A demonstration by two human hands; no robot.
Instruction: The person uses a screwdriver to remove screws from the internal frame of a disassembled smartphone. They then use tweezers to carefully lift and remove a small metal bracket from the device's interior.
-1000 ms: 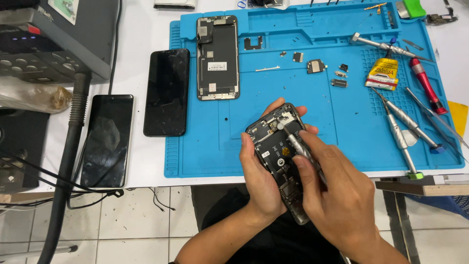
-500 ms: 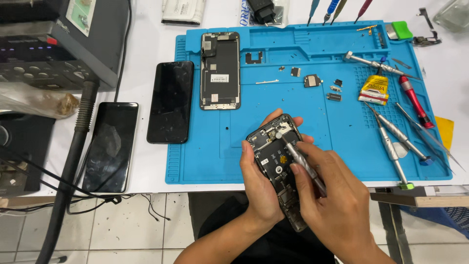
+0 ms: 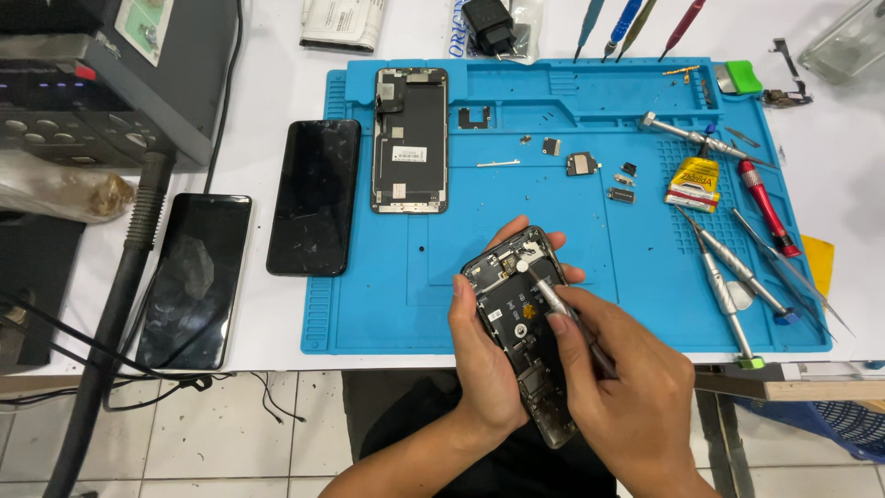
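The left hand (image 3: pixel 489 360) cups the opened phone (image 3: pixel 521 318) from below, fingers wrapped round its edges, just above the blue mat's (image 3: pixel 387 314) near edge. The right hand (image 3: pixel 627 397) pinches a screwdriver (image 3: pixel 553 304), tip on the phone's upper part.

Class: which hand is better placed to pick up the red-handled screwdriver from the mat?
Probably the right hand: the red-handled screwdriver lies on its side of the blue mat. It holds a silver screwdriver, though; the left hand cradles the opened phone.
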